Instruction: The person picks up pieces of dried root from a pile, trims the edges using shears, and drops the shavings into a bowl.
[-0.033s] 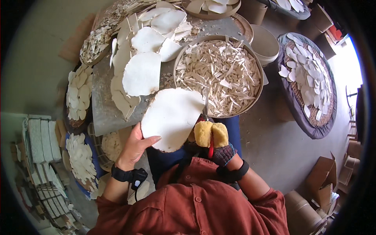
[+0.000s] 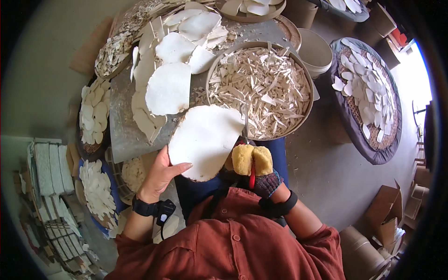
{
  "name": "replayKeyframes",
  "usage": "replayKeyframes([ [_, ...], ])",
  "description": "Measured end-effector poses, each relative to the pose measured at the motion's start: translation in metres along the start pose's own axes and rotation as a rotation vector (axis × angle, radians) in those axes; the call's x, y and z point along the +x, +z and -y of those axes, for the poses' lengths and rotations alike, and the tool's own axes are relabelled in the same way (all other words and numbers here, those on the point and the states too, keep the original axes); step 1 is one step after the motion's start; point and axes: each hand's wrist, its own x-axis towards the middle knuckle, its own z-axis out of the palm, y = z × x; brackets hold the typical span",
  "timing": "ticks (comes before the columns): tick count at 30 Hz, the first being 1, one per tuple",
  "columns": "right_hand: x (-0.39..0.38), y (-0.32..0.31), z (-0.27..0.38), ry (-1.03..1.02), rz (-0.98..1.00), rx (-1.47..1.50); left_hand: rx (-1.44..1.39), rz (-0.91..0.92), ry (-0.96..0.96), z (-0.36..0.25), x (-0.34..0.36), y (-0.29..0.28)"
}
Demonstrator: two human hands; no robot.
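My left hand [image 2: 161, 173] is closed on a large, thin white slice [image 2: 205, 140] with a brownish, uneven rim, its thumb lying on top near the lower left edge. My right hand [image 2: 267, 183] wears a dark knit glove and is closed on scissors [image 2: 252, 179] with red handles. Thick yellow padding [image 2: 252, 160] covers the grip and hides most of the fingers. The metal blades stand upright at the slice's right edge; whether the edge lies between them I cannot tell. Just beyond, a round tray [image 2: 310, 100] is heaped with off-white strips [image 2: 256, 84].
More white slices [image 2: 169, 88] are stacked on the grey table [image 2: 126, 135] at the left. A white bucket [image 2: 322, 58] stands behind the tray. Further right is a cloth-rimmed round rack [image 2: 387, 151] of small slices. Other loaded trays [image 2: 95, 189] stand at the left, and cardboard boxes [image 2: 385, 210] lower right.
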Motion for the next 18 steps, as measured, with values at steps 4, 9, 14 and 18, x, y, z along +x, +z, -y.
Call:
replayKeyframes([
  [4, -0.002, 0.027, 0.014, -0.045, -0.147, -1.141, 0.04, -0.15, 0.217, 0.007, 0.015, 0.004],
  [9, 0.001, 0.044, 0.018, -0.31, 0.009, -1.726, -0.119, -0.426, 0.502, 0.013, 0.042, 0.032],
  [14, -0.006, 0.044, 0.022, -0.109, -0.036, -1.309, 0.013, -0.298, 0.325, -0.004, 0.052, 0.037],
  [18, -0.006, 0.041, 0.026, 0.018, -0.096, -1.007, 0.058, -0.198, 0.323, -0.009, 0.061, 0.029],
])
